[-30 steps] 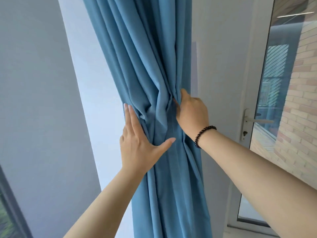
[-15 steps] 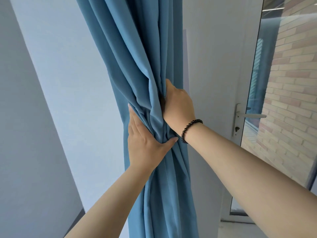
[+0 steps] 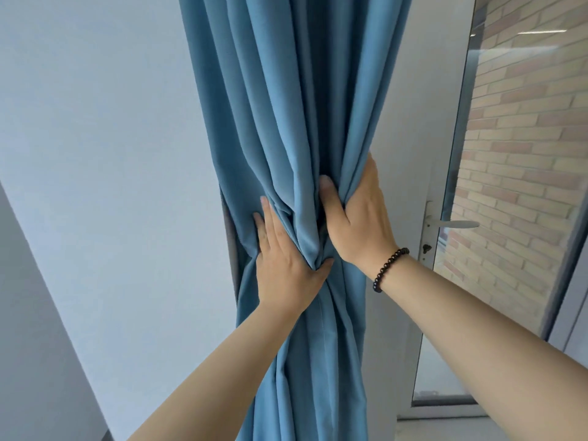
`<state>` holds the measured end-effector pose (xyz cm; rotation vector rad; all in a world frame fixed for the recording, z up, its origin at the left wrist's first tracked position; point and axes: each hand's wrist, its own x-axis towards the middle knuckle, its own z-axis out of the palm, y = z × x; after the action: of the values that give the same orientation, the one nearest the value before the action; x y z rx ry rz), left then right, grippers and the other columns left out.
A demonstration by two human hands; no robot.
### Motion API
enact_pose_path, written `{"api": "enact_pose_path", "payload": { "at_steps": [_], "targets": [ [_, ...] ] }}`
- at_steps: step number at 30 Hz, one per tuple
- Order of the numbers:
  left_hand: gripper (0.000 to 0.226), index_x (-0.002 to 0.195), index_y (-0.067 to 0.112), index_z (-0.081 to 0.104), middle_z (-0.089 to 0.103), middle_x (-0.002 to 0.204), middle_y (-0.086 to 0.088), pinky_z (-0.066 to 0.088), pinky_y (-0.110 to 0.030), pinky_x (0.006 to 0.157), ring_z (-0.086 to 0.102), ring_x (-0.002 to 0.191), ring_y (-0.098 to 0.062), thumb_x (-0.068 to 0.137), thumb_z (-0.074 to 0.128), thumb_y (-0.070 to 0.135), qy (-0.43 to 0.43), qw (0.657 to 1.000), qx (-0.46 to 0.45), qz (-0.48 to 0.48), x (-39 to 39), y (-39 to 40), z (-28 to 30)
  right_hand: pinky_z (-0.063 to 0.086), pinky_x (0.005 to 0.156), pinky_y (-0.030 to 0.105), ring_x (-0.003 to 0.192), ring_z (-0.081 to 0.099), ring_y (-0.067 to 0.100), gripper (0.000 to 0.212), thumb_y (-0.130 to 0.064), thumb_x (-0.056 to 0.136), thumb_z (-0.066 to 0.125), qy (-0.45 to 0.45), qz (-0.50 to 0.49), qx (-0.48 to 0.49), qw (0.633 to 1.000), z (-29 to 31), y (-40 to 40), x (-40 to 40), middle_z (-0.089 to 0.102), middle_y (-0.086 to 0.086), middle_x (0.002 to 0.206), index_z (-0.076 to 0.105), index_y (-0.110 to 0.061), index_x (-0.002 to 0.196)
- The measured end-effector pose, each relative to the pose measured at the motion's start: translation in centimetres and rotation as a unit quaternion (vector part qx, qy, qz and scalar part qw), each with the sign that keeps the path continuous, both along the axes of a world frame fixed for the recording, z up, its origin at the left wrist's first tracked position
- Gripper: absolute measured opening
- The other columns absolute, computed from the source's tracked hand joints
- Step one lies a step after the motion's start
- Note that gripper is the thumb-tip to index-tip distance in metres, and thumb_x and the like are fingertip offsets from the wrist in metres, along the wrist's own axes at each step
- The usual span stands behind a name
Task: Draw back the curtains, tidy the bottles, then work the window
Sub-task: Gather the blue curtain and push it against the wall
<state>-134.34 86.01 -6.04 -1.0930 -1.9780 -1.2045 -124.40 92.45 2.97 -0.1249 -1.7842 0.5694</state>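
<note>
A blue curtain (image 3: pixel 286 106) hangs bunched into a narrow column against the white wall. My left hand (image 3: pixel 286 265) lies on its left side, fingers pointing up, thumb hooked into the gathered folds. My right hand (image 3: pixel 359 224), with a black bead bracelet at the wrist, wraps the bunch from the right, fingers tucked behind the cloth. Both hands squeeze the curtain at one pinched waist. The glass window (image 3: pixel 515 186) stands to the right, its white lever handle (image 3: pixel 451 224) level with my right hand. No bottles are in view.
A white wall (image 3: pixel 111 154) fills the left side. The white window frame (image 3: pixel 423 122) runs down beside the curtain. A brick wall (image 3: pixel 534 106) shows through the glass. A pale sill (image 3: pixel 445 431) lies at the bottom right.
My left hand went from flat and spread on the cloth to gripping the folds. The right hand closed further around the bunch, and the curtain is gathered tighter. The view swung left.
</note>
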Motion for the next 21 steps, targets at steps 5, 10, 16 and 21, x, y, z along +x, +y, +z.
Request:
{"api": "enact_pose_path", "payload": {
  "at_steps": [5, 10, 16, 21],
  "targets": [
    [0.108, 0.154, 0.015, 0.019, 0.020, 0.157, -0.009, 0.050, -0.050, 0.096, 0.018, 0.147, -0.031, 0.069, 0.056, 0.072, 0.003, 0.998, -0.047, -0.031, -0.1, 2.7, 0.4, 0.008, 0.118, 0.026, 0.144, 0.005, 0.029, 0.105, -0.042, 0.082, 0.062, 0.113, -0.073, 0.079, 0.988, 0.6, 0.1, 0.2, 0.003, 0.034, 0.151, 0.001, 0.018, 0.141],
    [0.109, 0.155, 0.033, -0.001, 0.025, 0.158, -0.001, 0.046, -0.048, 0.103, 0.028, 0.144, -0.026, 0.072, 0.058, 0.070, -0.053, 0.996, -0.019, -0.074, -0.4, 4.6, 0.9, 0.016, 0.117, 0.048, 0.143, -0.004, 0.032, 0.121, -0.051, 0.074, 0.072, 0.069, -0.132, 0.214, 0.965, 0.5, 1.0, -0.6, -0.003, 0.041, 0.146, -0.013, -0.003, 0.146],
    [0.093, 0.149, 0.026, 0.007, 0.011, 0.162, -0.018, 0.025, -0.060, 0.115, 0.013, 0.150, -0.037, 0.085, 0.074, 0.022, 0.004, 0.996, 0.051, -0.071, -1.2, 6.6, 1.3, 0.029, 0.102, 0.064, 0.140, 0.010, 0.052, 0.073, -0.028, 0.093, 0.056, -0.001, -0.231, 0.287, 0.930, -0.9, 3.9, -3.9, 0.001, 0.018, 0.150, 0.008, -0.013, 0.146],
    [0.109, 0.156, 0.011, 0.008, 0.017, 0.161, -0.006, 0.029, -0.046, 0.117, 0.014, 0.150, -0.021, 0.076, 0.043, 0.077, -0.015, 0.997, 0.011, -0.071, -4.1, 9.0, 0.8, 0.029, 0.104, 0.063, 0.141, 0.006, 0.050, 0.077, -0.017, 0.090, 0.061, -0.031, -0.248, 0.300, 0.921, -0.3, 6.6, -6.6, 0.008, 0.020, 0.156, 0.011, -0.013, 0.149]
  ]
}}
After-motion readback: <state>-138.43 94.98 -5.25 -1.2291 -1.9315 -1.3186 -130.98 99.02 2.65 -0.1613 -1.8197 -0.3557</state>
